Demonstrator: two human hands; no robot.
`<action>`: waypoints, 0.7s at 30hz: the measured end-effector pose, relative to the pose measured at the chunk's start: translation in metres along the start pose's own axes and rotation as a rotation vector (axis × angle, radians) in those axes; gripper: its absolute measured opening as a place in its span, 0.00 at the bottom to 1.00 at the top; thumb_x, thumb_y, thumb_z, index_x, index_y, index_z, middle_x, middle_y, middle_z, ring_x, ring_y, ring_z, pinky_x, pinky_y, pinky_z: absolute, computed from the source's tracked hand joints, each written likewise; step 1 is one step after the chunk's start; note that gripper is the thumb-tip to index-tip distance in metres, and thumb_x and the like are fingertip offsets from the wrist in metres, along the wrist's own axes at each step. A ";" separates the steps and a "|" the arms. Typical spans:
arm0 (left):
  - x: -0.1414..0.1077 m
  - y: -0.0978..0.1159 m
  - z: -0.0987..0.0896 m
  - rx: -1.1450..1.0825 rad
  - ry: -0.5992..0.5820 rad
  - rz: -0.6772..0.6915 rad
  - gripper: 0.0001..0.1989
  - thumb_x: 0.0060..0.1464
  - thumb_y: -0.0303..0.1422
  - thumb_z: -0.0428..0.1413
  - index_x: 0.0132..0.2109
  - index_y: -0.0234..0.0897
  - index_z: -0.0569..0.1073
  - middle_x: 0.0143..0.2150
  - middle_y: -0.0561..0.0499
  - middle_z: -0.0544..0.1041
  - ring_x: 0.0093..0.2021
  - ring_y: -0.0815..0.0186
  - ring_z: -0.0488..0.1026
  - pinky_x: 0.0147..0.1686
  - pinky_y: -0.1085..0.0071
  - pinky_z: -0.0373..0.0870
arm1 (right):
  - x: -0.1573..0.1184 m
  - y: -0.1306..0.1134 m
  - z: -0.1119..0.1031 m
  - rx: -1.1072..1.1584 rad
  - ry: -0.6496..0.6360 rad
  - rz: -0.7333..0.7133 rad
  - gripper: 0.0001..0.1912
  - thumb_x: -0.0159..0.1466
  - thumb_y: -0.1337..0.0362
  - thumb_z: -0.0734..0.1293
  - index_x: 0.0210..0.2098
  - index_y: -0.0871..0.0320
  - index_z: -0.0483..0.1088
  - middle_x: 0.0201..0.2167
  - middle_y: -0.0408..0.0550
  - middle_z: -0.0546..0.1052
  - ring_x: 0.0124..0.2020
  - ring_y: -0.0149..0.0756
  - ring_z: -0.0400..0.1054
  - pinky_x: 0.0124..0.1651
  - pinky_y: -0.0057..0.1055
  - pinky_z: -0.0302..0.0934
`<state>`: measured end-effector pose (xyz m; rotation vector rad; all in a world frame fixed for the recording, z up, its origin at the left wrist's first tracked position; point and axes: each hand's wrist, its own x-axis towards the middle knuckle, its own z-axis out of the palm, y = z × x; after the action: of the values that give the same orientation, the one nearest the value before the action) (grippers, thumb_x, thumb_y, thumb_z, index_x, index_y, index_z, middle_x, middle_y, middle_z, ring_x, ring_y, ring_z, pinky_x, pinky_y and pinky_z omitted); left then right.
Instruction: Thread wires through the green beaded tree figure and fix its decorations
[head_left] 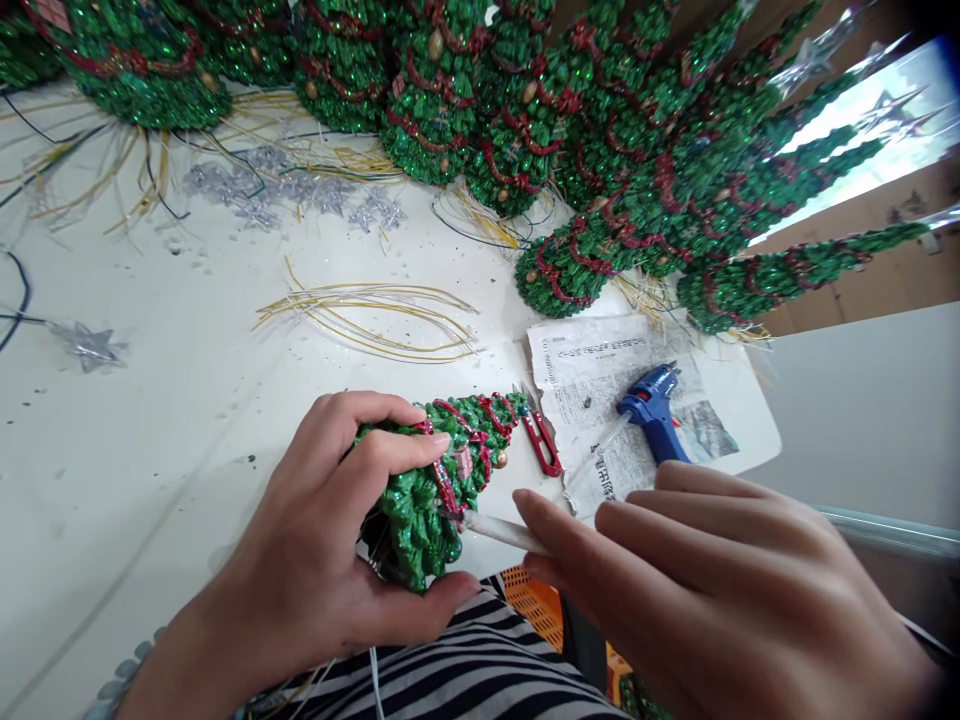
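My left hand [352, 530] is wrapped around a small green glittery Christmas tree ornament [420, 500], its fingers over the top and thumb at the lower side. The tree lies tilted, tip to the upper right, with red garlands and a pink gift on it. Between the thumb and fingers of my right hand [705, 580] is a slim white rod-shaped tool [502, 530], whose end touches or nearly touches a red garland near the tree's base. Its exact kind cannot be made out. Red thread snips [540, 435] lie just beyond the tree's tip.
A blue glue gun [651, 410] rests on a newspaper sheet [600, 350] at the right. Yellow and white wires [367, 315] lie on the white table [187, 440]. Several larger decorated trees [427, 110] stand along the back, with clear plastic stars [255, 190] before them.
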<state>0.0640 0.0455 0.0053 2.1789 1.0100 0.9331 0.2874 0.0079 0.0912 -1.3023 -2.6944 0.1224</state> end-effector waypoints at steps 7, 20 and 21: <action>0.000 0.000 0.000 0.002 -0.005 -0.010 0.23 0.53 0.43 0.60 0.53 0.39 0.67 0.52 0.43 0.69 0.52 0.54 0.70 0.49 0.57 0.73 | 0.001 0.003 -0.002 -0.008 -0.021 -0.012 0.11 0.74 0.66 0.57 0.48 0.62 0.68 0.17 0.36 0.66 0.16 0.29 0.54 0.23 0.34 0.47; 0.001 0.000 0.000 0.018 -0.024 0.011 0.23 0.54 0.42 0.60 0.54 0.40 0.65 0.53 0.44 0.68 0.53 0.56 0.68 0.51 0.61 0.70 | 0.003 0.002 0.001 -0.007 0.027 -0.020 0.10 0.73 0.68 0.59 0.47 0.64 0.70 0.16 0.36 0.66 0.16 0.27 0.54 0.21 0.33 0.46; 0.000 0.000 -0.001 0.018 -0.027 0.017 0.23 0.54 0.42 0.60 0.54 0.39 0.65 0.53 0.44 0.68 0.53 0.57 0.68 0.51 0.61 0.70 | 0.002 0.002 0.001 0.008 0.006 -0.022 0.10 0.73 0.68 0.59 0.48 0.64 0.70 0.17 0.36 0.66 0.16 0.27 0.54 0.22 0.33 0.47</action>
<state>0.0637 0.0461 0.0058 2.2122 0.9925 0.9024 0.2873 0.0111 0.0904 -1.2679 -2.6998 0.1265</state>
